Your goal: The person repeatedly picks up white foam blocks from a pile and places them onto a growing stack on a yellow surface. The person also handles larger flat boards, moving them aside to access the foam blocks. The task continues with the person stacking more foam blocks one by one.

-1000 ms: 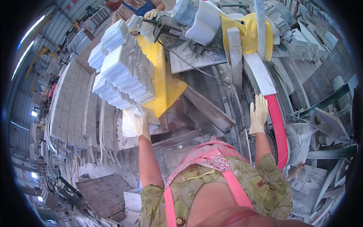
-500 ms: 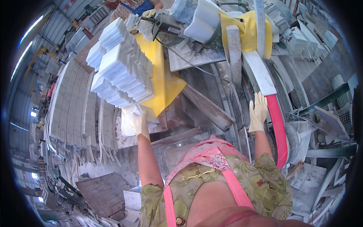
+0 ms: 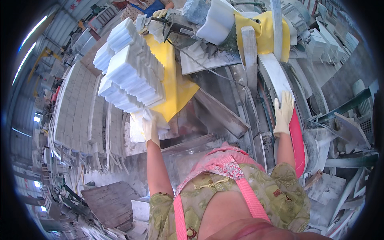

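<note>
Both of my hands wear cream gloves. My left hand (image 3: 150,130) reaches to the foot of a tall stack of white stone tiles (image 3: 130,68), by the white pieces (image 3: 138,127) under it. Its fingertips blend into the white there, so I cannot tell whether they grip anything. On the right, my right hand (image 3: 284,113) lies with its fingers outstretched over the near end of a long white strip (image 3: 276,74), where a red strip (image 3: 297,140) begins. The fingers are slightly apart, and nothing shows in them.
Yellow sheeting (image 3: 170,88) lies beside the stack; another yellow sheet (image 3: 266,34) drapes the machine at the far right. Long grey slabs (image 3: 74,108) lean at the left. A wooden plank (image 3: 222,114) lies between my hands. A co-worker's gloved hand (image 3: 161,13) is at the far side.
My right hand has moved right, from beside the strip to over the joint of its white and red parts. My left hand has stayed at the foot of the stack.
</note>
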